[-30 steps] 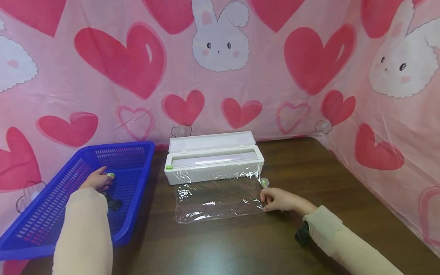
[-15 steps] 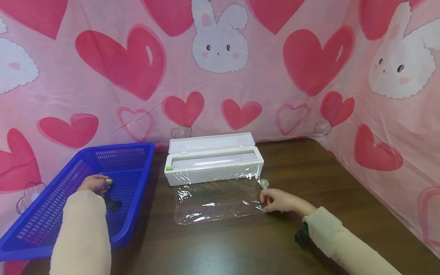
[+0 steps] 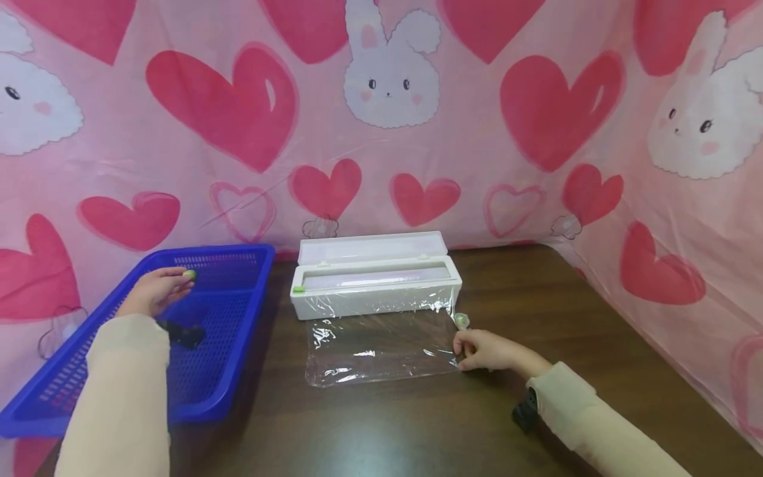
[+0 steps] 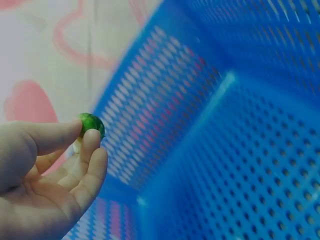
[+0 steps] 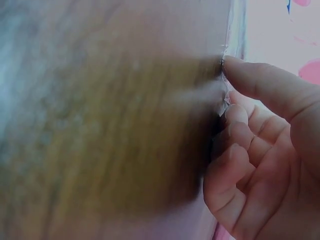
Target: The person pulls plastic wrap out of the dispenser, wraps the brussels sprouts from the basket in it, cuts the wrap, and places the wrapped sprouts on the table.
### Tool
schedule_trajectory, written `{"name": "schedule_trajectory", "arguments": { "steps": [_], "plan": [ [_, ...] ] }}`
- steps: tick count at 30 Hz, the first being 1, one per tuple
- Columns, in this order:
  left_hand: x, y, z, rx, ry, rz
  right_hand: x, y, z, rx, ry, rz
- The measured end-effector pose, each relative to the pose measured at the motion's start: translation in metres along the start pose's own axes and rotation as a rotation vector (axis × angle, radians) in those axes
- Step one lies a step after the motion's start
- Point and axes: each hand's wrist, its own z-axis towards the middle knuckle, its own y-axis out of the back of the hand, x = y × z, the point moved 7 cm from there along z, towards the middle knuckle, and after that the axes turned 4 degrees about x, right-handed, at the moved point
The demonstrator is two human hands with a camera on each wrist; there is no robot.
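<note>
My left hand (image 3: 156, 291) pinches a small round green ball (image 4: 92, 125), mottled light and dark, between thumb and fingertips. It is raised over the blue plastic basket (image 3: 205, 404) at the left. Clear cling film (image 3: 381, 351) stretches from the front of a white dispenser box (image 3: 375, 301) onto the brown table. At the film's right edge my right hand (image 3: 489, 349) pinches its front corner with thumb and index finger; the right wrist view shows the film edge (image 5: 223, 95) by the thumb tip. Just behind that hand lies a small pale green thing (image 3: 461, 322) that looks wrapped in film.
The dispenser's lid (image 3: 372, 245) is tipped back, and a green slider (image 3: 299, 289) sits at its left end. A pink curtain (image 3: 465, 152) with hearts and rabbits hangs behind and to the right of the brown table (image 3: 381, 430).
My left hand has lifted from inside the basket, up and to the left, with the green ball in its fingertips. My right hand keeps its grip on the film corner.
</note>
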Motion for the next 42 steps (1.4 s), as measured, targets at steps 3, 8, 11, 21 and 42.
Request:
{"name": "schedule_trajectory", "arguments": {
  "steps": [3,8,11,21,42],
  "plan": [
    [-0.018,-0.011,0.002,0.0,-0.045,-0.02,-0.001,0.0,0.0,0.002,-0.005,0.003],
    [-0.048,-0.04,0.004,0.018,-0.13,0.049,0.0,0.001,-0.001,0.003,-0.004,0.0],
    [-0.066,-0.063,0.002,0.024,-0.178,0.165,0.002,0.0,-0.001,0.008,0.001,-0.002],
    [-0.107,-0.16,-0.01,0.115,-0.294,0.301,0.002,0.001,0.0,0.006,-0.002,-0.007],
    [-0.033,-0.292,-0.012,0.375,-0.297,0.271,0.001,0.002,-0.002,0.001,0.004,-0.003]
  ]
}}
